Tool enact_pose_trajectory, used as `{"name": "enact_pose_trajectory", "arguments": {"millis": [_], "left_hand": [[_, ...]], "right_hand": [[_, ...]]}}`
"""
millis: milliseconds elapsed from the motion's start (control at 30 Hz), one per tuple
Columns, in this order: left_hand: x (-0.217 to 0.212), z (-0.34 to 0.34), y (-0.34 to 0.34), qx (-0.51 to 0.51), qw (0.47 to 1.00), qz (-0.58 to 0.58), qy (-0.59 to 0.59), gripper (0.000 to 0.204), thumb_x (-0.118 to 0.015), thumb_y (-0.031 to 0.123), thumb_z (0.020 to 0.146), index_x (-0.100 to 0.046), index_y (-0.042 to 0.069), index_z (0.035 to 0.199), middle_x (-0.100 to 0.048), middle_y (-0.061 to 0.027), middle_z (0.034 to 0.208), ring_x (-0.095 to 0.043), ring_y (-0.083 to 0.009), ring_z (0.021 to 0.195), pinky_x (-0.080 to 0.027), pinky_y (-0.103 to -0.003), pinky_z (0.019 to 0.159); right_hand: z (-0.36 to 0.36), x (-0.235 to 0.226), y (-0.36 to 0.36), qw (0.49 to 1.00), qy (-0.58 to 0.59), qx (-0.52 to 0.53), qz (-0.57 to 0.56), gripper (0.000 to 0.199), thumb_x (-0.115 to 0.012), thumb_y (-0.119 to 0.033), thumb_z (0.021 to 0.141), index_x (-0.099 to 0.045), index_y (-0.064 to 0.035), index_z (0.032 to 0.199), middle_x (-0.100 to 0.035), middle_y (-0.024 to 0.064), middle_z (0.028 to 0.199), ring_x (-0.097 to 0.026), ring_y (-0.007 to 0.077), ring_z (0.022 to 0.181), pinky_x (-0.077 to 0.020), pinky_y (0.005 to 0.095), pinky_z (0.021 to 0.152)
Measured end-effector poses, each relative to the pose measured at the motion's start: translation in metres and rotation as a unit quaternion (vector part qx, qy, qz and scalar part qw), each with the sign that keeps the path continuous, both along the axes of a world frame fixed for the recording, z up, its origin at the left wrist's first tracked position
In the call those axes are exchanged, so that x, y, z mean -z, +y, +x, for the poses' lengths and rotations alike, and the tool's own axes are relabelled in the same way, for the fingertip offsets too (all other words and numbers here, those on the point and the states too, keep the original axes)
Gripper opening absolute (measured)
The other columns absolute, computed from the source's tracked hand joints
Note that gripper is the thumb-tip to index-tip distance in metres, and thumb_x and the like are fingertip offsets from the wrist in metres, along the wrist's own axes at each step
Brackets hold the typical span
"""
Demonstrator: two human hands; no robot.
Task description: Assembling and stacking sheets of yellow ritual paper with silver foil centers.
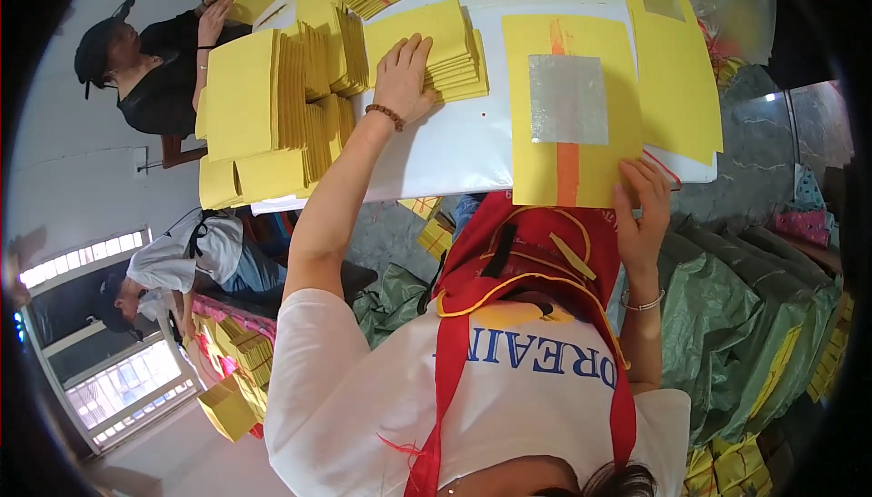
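Note:
My left hand (pixel 406 79) lies with fingers stretched over a stack of yellow joss paper (pixel 431 29), its thumb by the stack's near side. A brown bead bracelet circles that wrist. In front of me, a yellow joss paper sheet (pixel 527 165) with a silver square and an orange stripe extends past the table's near edge. My right hand (pixel 645 193) is at the sheet's near right corner, its thumb and curled fingers closed about the edge. Whether more sheets lie beneath is hidden.
Folded yellow stacks (pixel 245 97) crowd the white table's (pixel 436 161) left side, and more line its far edge. Another yellow sheet (pixel 677 88) lies right. Green sacks (pixel 704 315) stand right. One person in black (pixel 159 88) works far left; another in white (pixel 204 256) works behind, lower left.

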State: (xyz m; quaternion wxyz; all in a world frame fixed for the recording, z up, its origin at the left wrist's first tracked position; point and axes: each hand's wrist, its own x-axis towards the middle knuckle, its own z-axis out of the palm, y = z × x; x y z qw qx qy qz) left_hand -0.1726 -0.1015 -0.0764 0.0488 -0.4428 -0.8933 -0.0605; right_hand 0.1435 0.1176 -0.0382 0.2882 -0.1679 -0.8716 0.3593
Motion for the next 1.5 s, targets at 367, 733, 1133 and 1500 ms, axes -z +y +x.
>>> {"name": "enact_pose_trajectory", "arguments": {"millis": [367,733,1133,1500], "left_hand": [[-0.008,-0.037,-0.004,-0.089,0.964,0.176,-0.177,0.025,-0.052,0.025,0.088,-0.064,0.015,0.108,-0.062,-0.0048,0.112,-0.051,-0.0310,0.105,-0.039,-0.043,0.090],[0.011,-0.021,-0.028,-0.281,0.846,0.408,-0.196,0.065,-0.067,0.038,0.073,-0.048,0.008,0.127,-0.053,-0.0174,0.123,-0.046,-0.0331,0.117,-0.035,-0.041,0.099],[0.012,-0.023,-0.039,-0.379,0.628,0.405,-0.546,0.066,-0.067,0.051,0.076,-0.055,-0.004,0.111,-0.063,-0.0140,0.100,-0.062,-0.0221,0.086,-0.050,-0.034,0.070],[-0.014,-0.017,-0.026,-0.301,0.523,0.461,-0.651,0.039,-0.066,0.035,0.081,-0.061,0.004,0.104,-0.066,-0.0063,0.095,-0.063,-0.0166,0.083,-0.049,-0.029,0.071]], "right_hand": [[-0.102,-0.074,-0.029,0.977,0.148,-0.151,0.020,0.027,-0.059,-0.001,0.079,-0.061,-0.0040,0.106,-0.061,0.0102,0.106,-0.053,0.0289,0.106,-0.0453,0.0377,0.085],[-0.244,0.002,-0.060,0.839,-0.262,-0.269,0.393,0.020,-0.049,-0.014,0.083,-0.065,-0.0114,0.096,-0.065,0.0069,0.095,-0.062,0.0191,0.083,-0.0339,0.0500,0.087],[-0.250,-0.017,-0.057,0.812,-0.355,-0.344,0.310,0.015,-0.048,-0.007,0.079,-0.060,-0.0017,0.087,-0.065,0.0154,0.084,-0.063,0.0315,0.080,-0.0486,0.0425,0.070],[-0.247,0.000,-0.044,0.885,-0.233,-0.293,0.278,0.012,-0.050,-0.010,0.078,-0.060,-0.0045,0.077,-0.066,0.0160,0.079,-0.066,0.0297,0.076,-0.0520,0.0415,0.065]]}}
